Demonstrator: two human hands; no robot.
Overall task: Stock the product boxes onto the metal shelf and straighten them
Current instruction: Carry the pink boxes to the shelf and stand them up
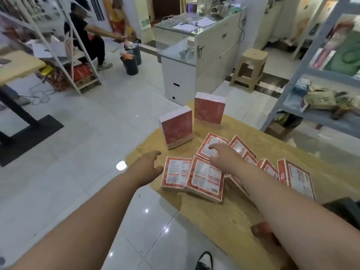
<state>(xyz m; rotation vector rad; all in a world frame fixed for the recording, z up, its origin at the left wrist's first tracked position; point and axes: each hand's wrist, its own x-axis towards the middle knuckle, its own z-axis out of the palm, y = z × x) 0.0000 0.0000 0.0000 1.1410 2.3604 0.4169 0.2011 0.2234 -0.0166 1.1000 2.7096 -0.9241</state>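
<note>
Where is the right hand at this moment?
In the head view, the right hand is right of centre, open over the red boxes lying flat on the wooden table, fingertips on the box just before the two upright boxes.

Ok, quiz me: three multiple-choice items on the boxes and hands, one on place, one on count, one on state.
1. Where do the red boxes sit?
A. wooden table
B. floor
C. stool

2. How many boxes stand upright?
A. none
B. two
C. five

3. What is the left hand doing?
A. gripping a box
B. open, holding nothing
C. resting on the floor

Answers: 1 A, the boxes lie on the wooden table. 2 B, one upright box and a second upright box stand at the far end; the rest lie flat. 3 B, the left hand is spread beside a flat box, while the right hand reaches over another.
</note>
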